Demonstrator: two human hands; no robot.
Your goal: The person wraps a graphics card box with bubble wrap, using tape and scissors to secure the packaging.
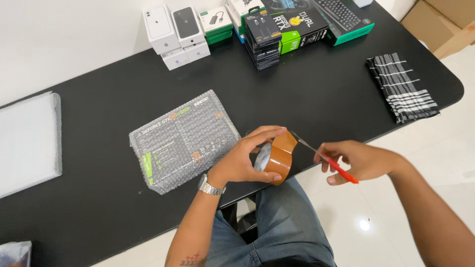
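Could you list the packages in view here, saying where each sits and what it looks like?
Bubble-wrapped box: table centre, beside the left hand; flat, dark with green accents.
White phone boxes: far edge, stacked, small.
Black and green boxes: far edge, right of them, stacked.
Padded envelope: left edge, flat, grey-white.
Cardboard boxes: floor, top right, brown.

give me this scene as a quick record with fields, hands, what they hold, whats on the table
left hand: grips a roll of brown packing tape, wristwatch on the wrist
right hand: holds a red-handled cutter, blade tip at the tape's edge
nearest item: bubble-wrapped flat box, lying left of the tape
table: black tabletop
far edge: stacked product boxes
right side: folded black-and-white striped cloth
left side: white padded sheet
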